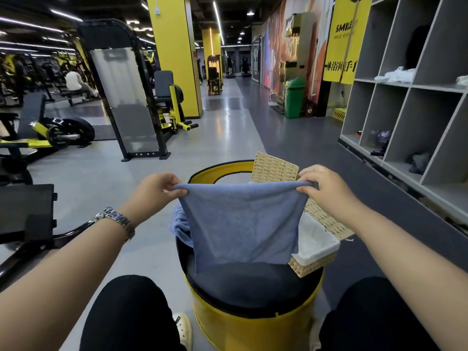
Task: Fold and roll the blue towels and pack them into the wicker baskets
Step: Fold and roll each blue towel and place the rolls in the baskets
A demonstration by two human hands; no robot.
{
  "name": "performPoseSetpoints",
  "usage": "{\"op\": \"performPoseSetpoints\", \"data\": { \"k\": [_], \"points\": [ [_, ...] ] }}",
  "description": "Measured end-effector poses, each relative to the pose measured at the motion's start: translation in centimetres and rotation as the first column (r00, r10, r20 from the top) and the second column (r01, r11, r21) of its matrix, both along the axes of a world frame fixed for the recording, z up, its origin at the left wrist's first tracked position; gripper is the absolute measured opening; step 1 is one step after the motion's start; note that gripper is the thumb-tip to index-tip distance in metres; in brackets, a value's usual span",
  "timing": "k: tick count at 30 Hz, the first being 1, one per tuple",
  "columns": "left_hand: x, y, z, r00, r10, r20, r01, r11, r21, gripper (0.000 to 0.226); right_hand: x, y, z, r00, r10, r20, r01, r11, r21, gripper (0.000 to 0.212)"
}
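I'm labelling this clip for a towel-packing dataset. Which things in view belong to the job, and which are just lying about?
Part of the job:
- blue towel, pinched at its top corners by the left hand and right hand
- crumpled blue towel
- lined wicker basket
- second wicker basket

Just lying about:
- green bin
- grey shelving
- weight machine

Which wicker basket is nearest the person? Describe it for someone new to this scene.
Find the yellow drum stool with a black cushion between the person's knees. On its right edge sits a wicker basket. Unlike the basket standing behind, it shows a white fabric lining.
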State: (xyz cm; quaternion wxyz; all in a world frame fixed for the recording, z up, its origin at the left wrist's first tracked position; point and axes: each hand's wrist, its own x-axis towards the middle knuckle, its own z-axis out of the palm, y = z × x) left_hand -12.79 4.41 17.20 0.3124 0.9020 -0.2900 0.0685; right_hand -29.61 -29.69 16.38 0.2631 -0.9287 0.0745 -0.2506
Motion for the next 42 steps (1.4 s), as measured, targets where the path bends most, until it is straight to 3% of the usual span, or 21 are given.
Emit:
{"op": "performPoseSetpoints", "data": {
  "k": [6, 11, 16, 20, 23, 27, 34, 39, 42],
  "points": [
    [-2.4, 2.7, -2.3, 0.998, -0.062, -0.027, 0.063, 0.997, 0.036, 0.012, -3.4, 1.3, -1.3, 0.999, 0.029, -0.046, -0.026, 0.997, 0.068, 0.006],
    [-0.2, 2.6, -4.1, 0.988, -0.076, -0.134, 0.084, 0.995, 0.06, 0.013, -1.8, 0.7, -1.9, 0.986, 0.07, -0.154, -0.05, 0.99, 0.133, 0.008],
    [5.7, -0.7, -9.4, 0.971, -0.026, -0.239, 0.059, 0.989, 0.133, 0.016, 5.3, -1.7, -7.2, 0.945, 0.103, -0.309, -0.053, 0.985, 0.167, 0.02],
    [11.6, -3.7, -14.6, 0.952, 0.027, -0.306, 0.045, 0.973, 0.226, 0.034, 12.5, -3.8, -14.1, 0.876, 0.103, -0.472, -0.025, 0.985, 0.17, 0.024],
    [15.9, -5.8, -17.9, 0.948, 0.077, -0.31, 0.014, 0.96, 0.28, 0.026, 17.5, -5.2, -18.3, 0.865, 0.089, -0.494, 0.011, 0.981, 0.196, 0.025],
    [19.1, -6.9, -20.0, 0.949, 0.1, -0.298, -0.04, 0.979, 0.202, 0.013, 21.0, -5.9, -20.3, 0.897, 0.009, -0.441, 0.068, 0.985, 0.158, 0.012],
    [13.9, -2.9, -20.2, 0.97, -0.034, -0.241, 0.088, 0.972, 0.217, 0.013, 16.0, -4.1, -20.1, 0.931, 0.141, -0.336, -0.024, 0.944, 0.329, 0.027],
    [8.1, 0.5, -22.7, 0.955, -0.198, -0.22, 0.259, 0.918, 0.299, 0.017, 9.7, -2.6, -22.4, 0.898, 0.206, -0.39, -0.151, 0.974, 0.166, 0.027],
    [5.7, 1.3, -25.7, 0.942, -0.221, -0.25, 0.314, 0.844, 0.436, 0.021, 7.9, -2.0, -25.0, 0.837, 0.265, -0.479, -0.264, 0.962, 0.07, 0.026]
  ]
}}
